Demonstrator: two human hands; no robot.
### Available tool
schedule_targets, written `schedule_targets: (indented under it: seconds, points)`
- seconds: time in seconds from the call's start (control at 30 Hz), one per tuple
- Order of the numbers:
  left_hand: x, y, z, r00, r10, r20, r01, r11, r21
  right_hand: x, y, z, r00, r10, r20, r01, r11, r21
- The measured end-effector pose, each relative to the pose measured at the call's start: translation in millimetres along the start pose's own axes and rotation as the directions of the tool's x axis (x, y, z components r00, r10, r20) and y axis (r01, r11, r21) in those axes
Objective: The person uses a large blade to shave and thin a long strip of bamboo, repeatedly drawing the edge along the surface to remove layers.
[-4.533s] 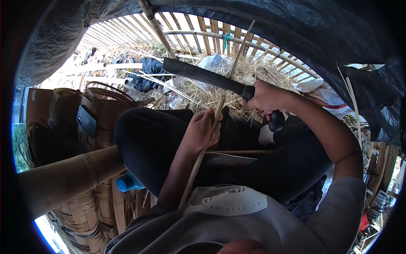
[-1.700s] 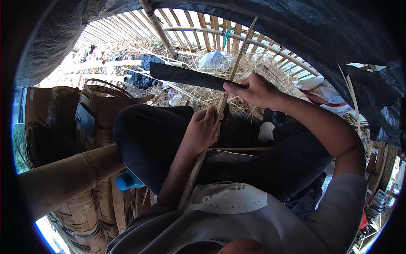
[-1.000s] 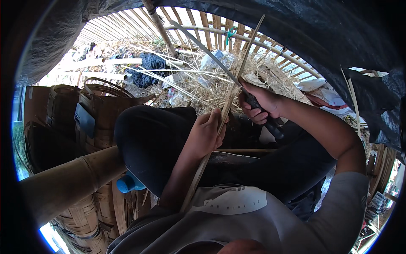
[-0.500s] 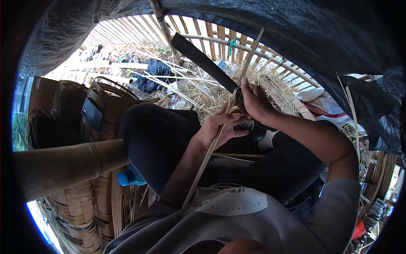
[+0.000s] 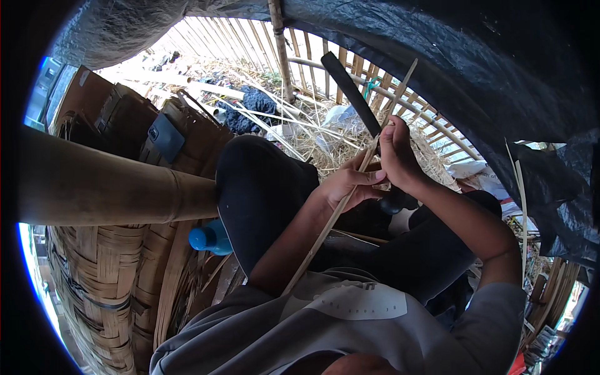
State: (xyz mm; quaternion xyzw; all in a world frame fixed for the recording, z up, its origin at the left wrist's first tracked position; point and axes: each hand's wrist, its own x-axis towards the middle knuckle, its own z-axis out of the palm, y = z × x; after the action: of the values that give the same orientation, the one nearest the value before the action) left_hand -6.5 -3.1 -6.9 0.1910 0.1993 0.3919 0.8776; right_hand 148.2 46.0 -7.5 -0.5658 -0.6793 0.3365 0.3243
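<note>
A long, thin bamboo strip [image 5: 323, 239] slants from against my shirt up past both hands, its far end pointing up and right. My left hand [image 5: 351, 189] is closed round the strip's middle, thumb laid along it. Just beyond it, my right hand [image 5: 400, 155] grips a large knife with a long dark blade [image 5: 351, 92]. The knife's handle is mostly hidden by the hand. The blade points up and left, its base touching or very near the strip, and the right thumb is raised beside the strip. Both hands are above my crossed legs [image 5: 265, 187].
A thick bamboo pole [image 5: 119, 181] runs in from the left to my knee. Woven bamboo baskets [image 5: 100, 275], a phone [image 5: 166, 137] and a blue bottle [image 5: 209, 237] are on that side. Straw and shavings [image 5: 337, 147] lie ahead, before a slatted fence [image 5: 319, 65]. Dark sheeting [image 5: 487, 81] hangs at right.
The view has turned, so the surroundings sit further right and tilted. The knife's blade appears steeper and closer to the strip. Both hands keep their holds.
</note>
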Motion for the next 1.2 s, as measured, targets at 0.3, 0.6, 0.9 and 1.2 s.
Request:
schedule_targets:
  seconds: [0.3,0.6,0.9,1.2]
  points:
    - [-5.8,-2.2,-15.3,0.997,0.064,0.044,-0.073,0.966,0.248,-7.6,-62.0,-9.0,0.990,-0.064,0.123,0.119,0.845,-0.521]
    - [-2.3,-2.2,-1.6,0.994,0.058,0.087,-0.070,0.987,0.143,91.2,-221.9,137.5,0.707,-0.330,0.625,0.501,0.858,-0.115]
    - [-1.6,-15.5,-27.5,0.993,0.001,-0.118,0.068,0.810,0.582,99.3,-296.2,335.5,0.800,-0.318,0.508,0.504,0.815,-0.284]
    - [12.5,-28.4,-30.9,0.997,-0.056,-0.048,0.073,0.781,0.620,152.4,-282.6,319.1,0.595,-0.406,0.694,0.555,0.832,0.011]
